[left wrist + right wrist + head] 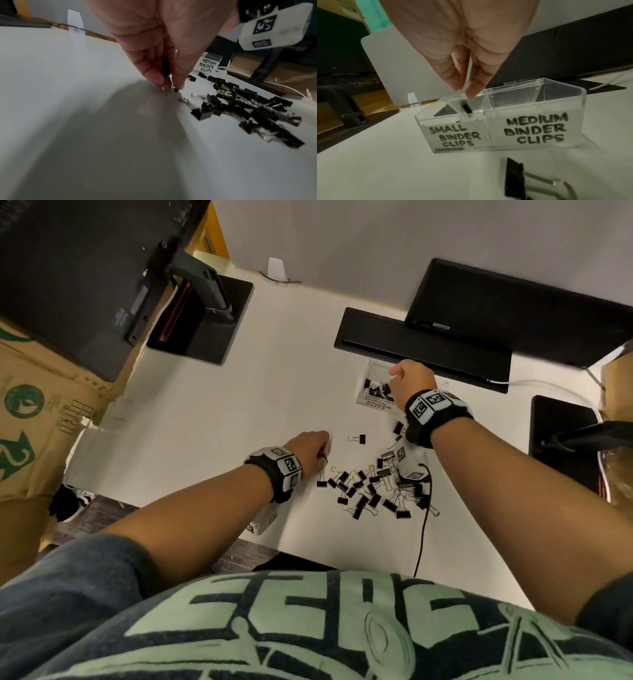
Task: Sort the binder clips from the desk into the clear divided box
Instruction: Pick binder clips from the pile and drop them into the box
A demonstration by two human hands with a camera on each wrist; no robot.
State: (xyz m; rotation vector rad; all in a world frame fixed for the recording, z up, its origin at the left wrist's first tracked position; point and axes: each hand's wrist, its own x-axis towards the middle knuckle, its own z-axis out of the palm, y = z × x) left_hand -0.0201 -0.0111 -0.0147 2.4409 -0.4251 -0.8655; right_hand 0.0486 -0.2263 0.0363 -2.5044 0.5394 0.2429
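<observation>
Binder clip (166,66) pinched by left hand (154,40); right hand (464,54) over clear divided box (530,121)

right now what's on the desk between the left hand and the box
In the head view, one lone clip lies on the desk between the left hand and the box; the rest of the stretch is bare.
</observation>
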